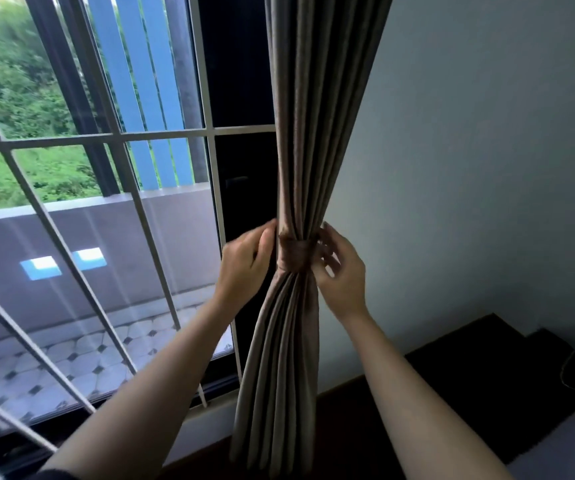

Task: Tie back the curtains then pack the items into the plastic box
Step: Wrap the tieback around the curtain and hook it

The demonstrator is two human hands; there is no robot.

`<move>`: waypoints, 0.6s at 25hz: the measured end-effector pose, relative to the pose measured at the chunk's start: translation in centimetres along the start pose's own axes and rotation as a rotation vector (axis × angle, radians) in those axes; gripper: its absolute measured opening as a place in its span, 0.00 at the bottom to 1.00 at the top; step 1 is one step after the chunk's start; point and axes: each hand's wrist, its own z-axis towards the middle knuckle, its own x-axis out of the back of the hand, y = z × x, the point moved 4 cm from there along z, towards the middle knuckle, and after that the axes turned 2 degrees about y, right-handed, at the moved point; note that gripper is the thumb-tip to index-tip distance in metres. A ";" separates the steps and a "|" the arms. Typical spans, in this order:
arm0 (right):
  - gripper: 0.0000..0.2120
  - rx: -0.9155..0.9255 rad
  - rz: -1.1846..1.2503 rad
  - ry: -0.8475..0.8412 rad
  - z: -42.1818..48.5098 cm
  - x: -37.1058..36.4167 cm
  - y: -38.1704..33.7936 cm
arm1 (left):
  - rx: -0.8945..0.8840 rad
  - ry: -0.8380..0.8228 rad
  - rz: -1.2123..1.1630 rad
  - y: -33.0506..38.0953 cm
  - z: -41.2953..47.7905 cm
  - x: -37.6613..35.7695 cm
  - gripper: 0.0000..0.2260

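Note:
A beige-brown curtain (pixel 308 133) hangs gathered into a narrow bundle at the window's right edge. A brown tie-back band (pixel 295 255) is wrapped round its waist. My left hand (pixel 244 263) is at the band's left side, fingers curled against the fabric. On the right side, my right hand (pixel 343 268) has its fingertips curled onto the band's edge. Whether either hand pinches the band itself is hard to tell. No plastic box is in view.
A barred window (pixel 113 136) fills the left, with a tiled balcony and greenery beyond. A pale wall (pixel 487 150) stands right of the curtain. Low dark furniture (pixel 487 386) with a thin cable (pixel 568 372) sits at the lower right.

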 end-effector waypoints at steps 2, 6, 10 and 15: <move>0.18 -0.251 0.013 0.100 -2.8 0.1 3.2 | 0.181 -0.178 0.072 -3.4 -3.9 -2.0 0.10; 0.10 -0.501 -0.138 -0.295 -5.3 -0.5 7.4 | 0.362 -0.444 0.145 -4.7 -7.3 -4.6 0.10; 0.16 -0.453 -0.220 -0.409 -5.2 -0.6 8.8 | 0.248 -0.440 0.268 -4.6 -8.0 -5.4 0.10; 0.08 -0.333 -0.279 -0.330 -5.0 0.8 10.0 | 0.227 -0.343 0.217 -4.6 -8.4 -5.4 0.14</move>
